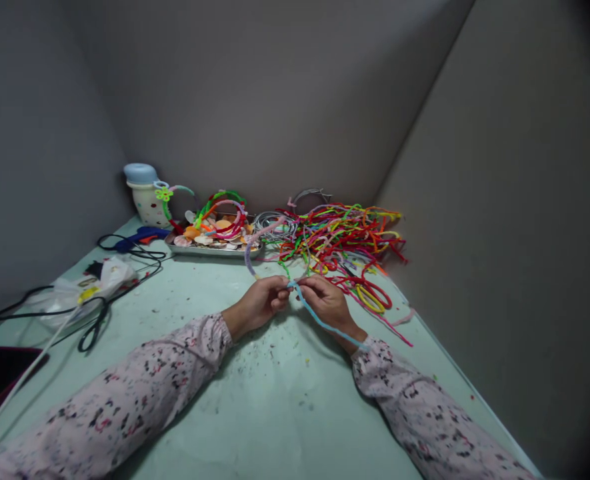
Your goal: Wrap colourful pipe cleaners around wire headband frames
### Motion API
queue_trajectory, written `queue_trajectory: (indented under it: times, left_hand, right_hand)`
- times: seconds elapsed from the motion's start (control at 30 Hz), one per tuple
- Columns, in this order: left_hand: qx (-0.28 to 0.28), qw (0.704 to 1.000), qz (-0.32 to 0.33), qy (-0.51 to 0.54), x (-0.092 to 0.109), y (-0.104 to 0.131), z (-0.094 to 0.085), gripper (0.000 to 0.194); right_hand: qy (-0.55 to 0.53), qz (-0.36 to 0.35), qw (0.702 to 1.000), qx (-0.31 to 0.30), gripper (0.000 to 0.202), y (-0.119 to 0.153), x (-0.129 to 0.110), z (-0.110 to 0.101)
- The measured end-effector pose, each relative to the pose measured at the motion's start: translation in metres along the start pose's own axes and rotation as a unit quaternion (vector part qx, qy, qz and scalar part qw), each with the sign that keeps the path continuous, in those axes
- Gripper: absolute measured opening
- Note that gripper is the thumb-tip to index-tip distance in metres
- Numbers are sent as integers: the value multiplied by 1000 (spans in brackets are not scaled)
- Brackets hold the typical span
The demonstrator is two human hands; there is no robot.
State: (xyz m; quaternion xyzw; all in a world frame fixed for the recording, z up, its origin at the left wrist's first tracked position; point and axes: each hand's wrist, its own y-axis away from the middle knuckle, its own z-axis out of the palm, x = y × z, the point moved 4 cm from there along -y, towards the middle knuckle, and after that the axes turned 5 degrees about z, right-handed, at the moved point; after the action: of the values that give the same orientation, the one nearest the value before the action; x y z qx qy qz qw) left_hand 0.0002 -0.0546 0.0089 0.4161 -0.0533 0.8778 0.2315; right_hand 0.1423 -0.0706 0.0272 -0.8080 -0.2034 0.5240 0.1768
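Observation:
Near the middle of the table, my left hand [261, 305] and my right hand [327, 305] meet with fingertips almost touching. Between them is a light blue fuzzy stem [319, 321], whose long free end trails down across my right wrist. My left hand is closed on a curved band [249, 257], wrapped in purple and pink, that arches up behind the fingers. My right fingers pinch the blue stem close to where it meets the band. The exact spot where stem and band join is partly hidden by my fingertips.
Behind my hands stands a metal tray [215, 253] of shells and wrapped hoops. Right of it lies a heap of colourful fuzzy stems [349, 233]. A blue-lidded cup [147, 200], black cables [95, 333] and a plastic bag [117, 272] are at left. Walls enclose the table [275, 413].

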Motion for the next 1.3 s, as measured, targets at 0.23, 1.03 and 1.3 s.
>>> queue_trajectory:
  times: [0.23, 1.03, 1.3]
  left_hand:
    - [-38, 998, -40, -43, 1, 2, -1, 5]
    - [-96, 988, -81, -86, 2, 4, -4, 14]
    - [-84, 987, -83, -108, 3, 2, -7, 16]
  right_hand:
    - [-6, -18, 1000, -6, 11, 2, -5, -2]
    - [-17, -50, 998, -30, 9, 7, 1, -3]
    - [-15, -59, 997, -37, 9, 7, 2, -3]
